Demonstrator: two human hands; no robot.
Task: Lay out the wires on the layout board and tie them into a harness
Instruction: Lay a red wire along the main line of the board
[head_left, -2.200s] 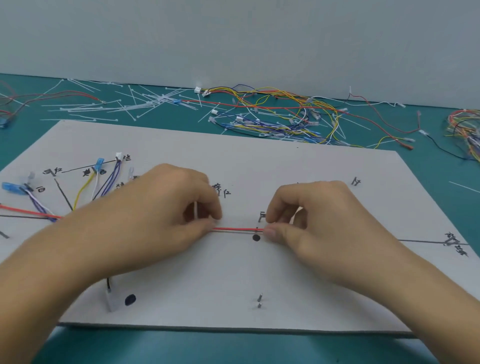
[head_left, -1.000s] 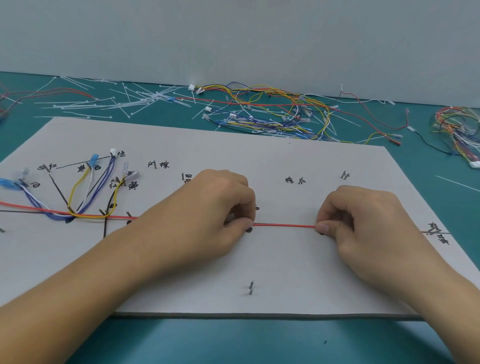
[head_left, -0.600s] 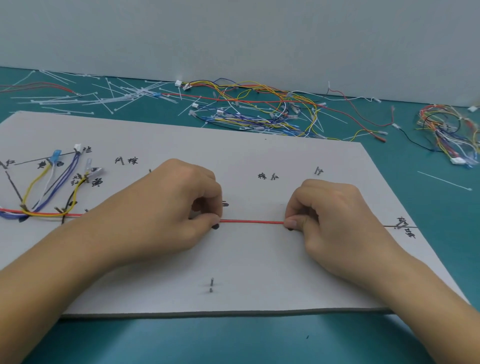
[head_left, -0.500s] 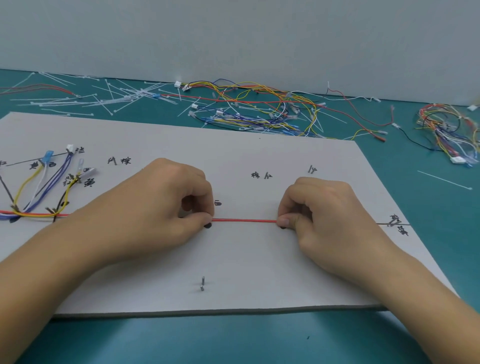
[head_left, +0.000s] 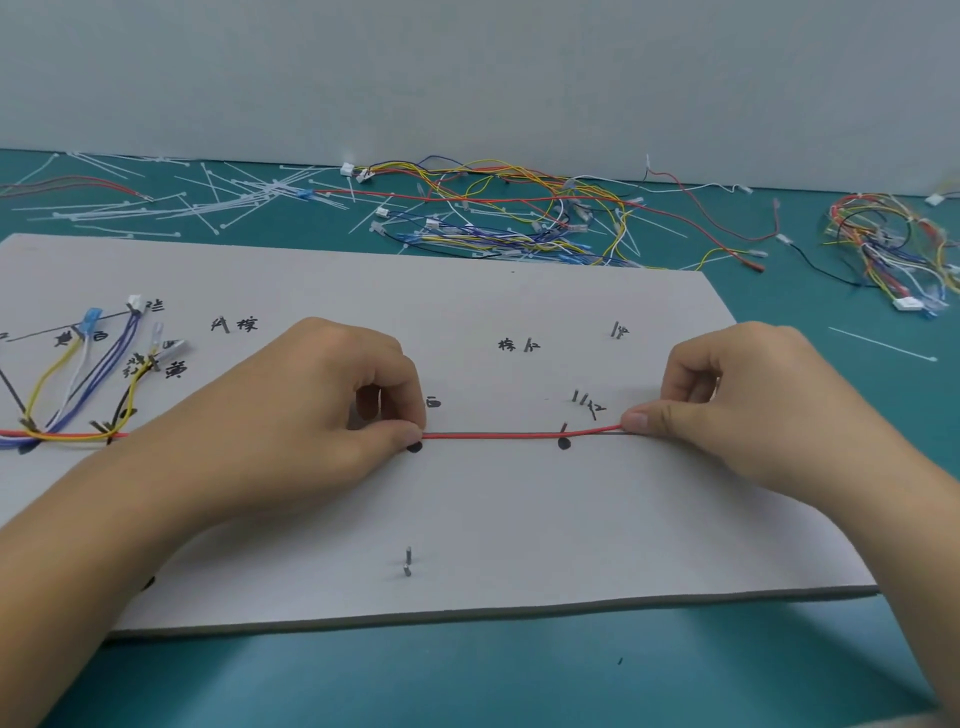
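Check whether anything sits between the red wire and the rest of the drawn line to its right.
Nothing visible blocks it. The red wire, pinched by the left hand and the right hand, follows the line beside one pin. Farther right, the right hand hides the line on the layout board.

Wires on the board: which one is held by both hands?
The red wire, pinched between the left hand and the right hand; the other wires, yellow, blue and white, lie at the board's left end.
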